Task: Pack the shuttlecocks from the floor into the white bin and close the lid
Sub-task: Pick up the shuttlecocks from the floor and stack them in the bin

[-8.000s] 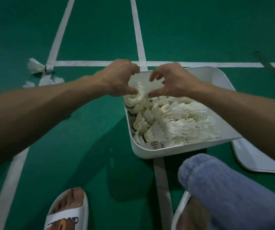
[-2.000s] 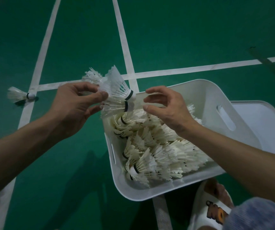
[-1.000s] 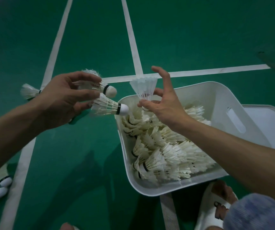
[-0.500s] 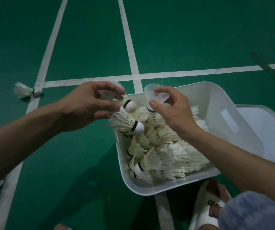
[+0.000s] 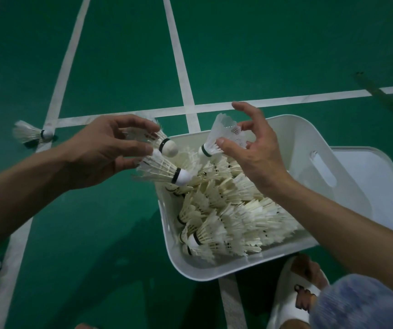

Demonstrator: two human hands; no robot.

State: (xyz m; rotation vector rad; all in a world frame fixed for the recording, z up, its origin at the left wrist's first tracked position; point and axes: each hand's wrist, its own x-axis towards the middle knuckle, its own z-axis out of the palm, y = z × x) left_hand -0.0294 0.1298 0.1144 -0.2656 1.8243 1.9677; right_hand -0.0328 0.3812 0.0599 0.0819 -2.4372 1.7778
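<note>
Just above the white bin (image 5: 296,138), the left hand (image 5: 100,150) grips two feathered, black-banded shuttlecocks (image 5: 164,169); the right hand (image 5: 257,157) pinches one.

a dimly lit green court floor (image 5: 273,43) crossed by white painted lines (image 5: 178,67), with soft shadows in the foreground.

Legible text: none.
Sandal (image 5: 288,305), lower right of frame: dark printed mark on the white strap, too blurred to read.
Shuttlecocks (image 5: 226,217) in the white bin (image 5: 297,136), centre right: black bands by the corks, any lettering too small to read.
</note>
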